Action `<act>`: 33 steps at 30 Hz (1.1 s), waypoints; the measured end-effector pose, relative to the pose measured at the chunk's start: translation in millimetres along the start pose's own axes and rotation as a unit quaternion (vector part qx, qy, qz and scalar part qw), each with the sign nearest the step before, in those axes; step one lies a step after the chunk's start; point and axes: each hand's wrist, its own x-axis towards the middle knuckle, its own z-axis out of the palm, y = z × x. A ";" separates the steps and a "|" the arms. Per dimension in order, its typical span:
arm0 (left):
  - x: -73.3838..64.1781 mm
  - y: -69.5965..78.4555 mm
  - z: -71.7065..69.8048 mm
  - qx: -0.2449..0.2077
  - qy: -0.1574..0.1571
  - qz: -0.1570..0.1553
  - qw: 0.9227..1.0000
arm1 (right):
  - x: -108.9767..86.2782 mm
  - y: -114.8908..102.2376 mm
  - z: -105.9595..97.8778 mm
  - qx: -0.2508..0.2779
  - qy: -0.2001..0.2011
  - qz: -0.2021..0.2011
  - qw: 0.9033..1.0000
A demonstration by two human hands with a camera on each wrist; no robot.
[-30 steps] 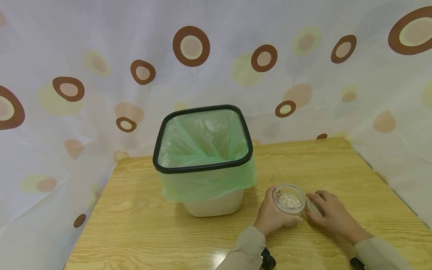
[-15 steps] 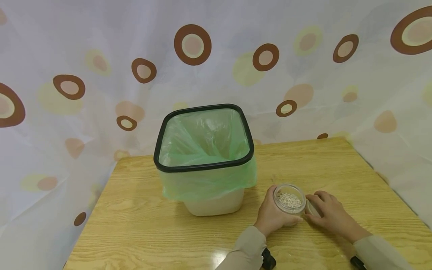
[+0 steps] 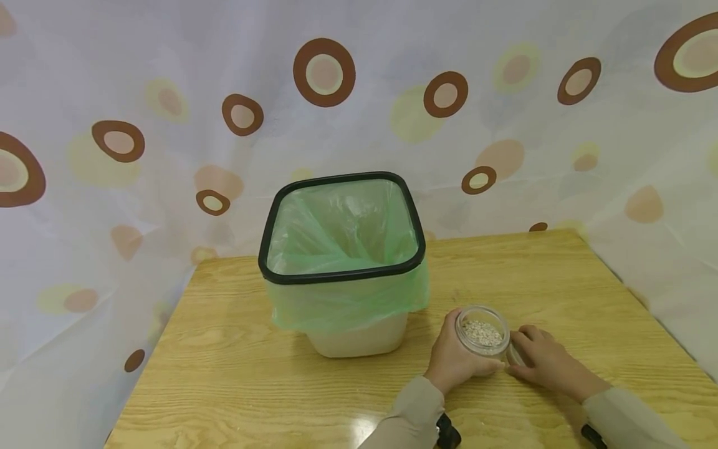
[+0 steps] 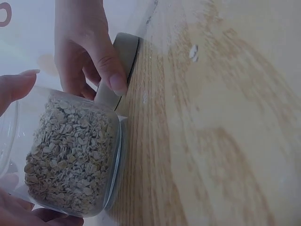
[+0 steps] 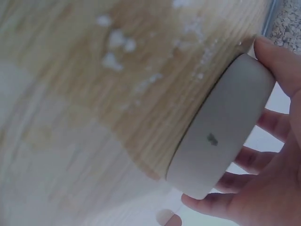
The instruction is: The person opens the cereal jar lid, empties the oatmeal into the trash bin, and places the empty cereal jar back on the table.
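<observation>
Curled round a clear jar [image 3: 483, 349] is my left hand [image 3: 453, 357], its thumb along the near side and fingers along the far side. The jar has no lid on and is partly filled with rolled oats [image 4: 70, 155]. Just right of it, my right hand [image 3: 545, 363] grips a round pale lid [image 5: 221, 125] by its edge, thumb on one side and fingers on the other. In the left wrist view the lid lies low at the tabletop, close beside the jar's base. The right hand covers most of the lid in the head view.
A pale bin [image 3: 359, 340] with a black rim and a green bag [image 3: 348, 305] folded over it stands left of the hands on the wooden table [image 3: 235, 386]. White crumbs [image 5: 117, 42] lie near the lid. A patterned sheet [image 3: 359, 125] hangs behind.
My right hand has lowered slightly with the lid and shifted a little toward the jar. My left hand keeps its grip on the jar. The head view has shifted slightly.
</observation>
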 end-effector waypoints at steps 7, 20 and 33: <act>-4.9 4.6 1.1 -0.011 0.011 -0.011 1.000 | -2.2 -2.5 -5.3 -0.014 -0.043 0.032 0.998; -11.7 2.1 -6.3 -0.020 0.042 -0.015 0.999 | 0.0 -4.8 -26.2 -0.029 -0.008 0.011 0.999; -24.5 33.0 -24.7 -0.061 0.009 0.038 0.997 | 1.7 -6.2 -47.2 0.005 0.022 0.025 0.999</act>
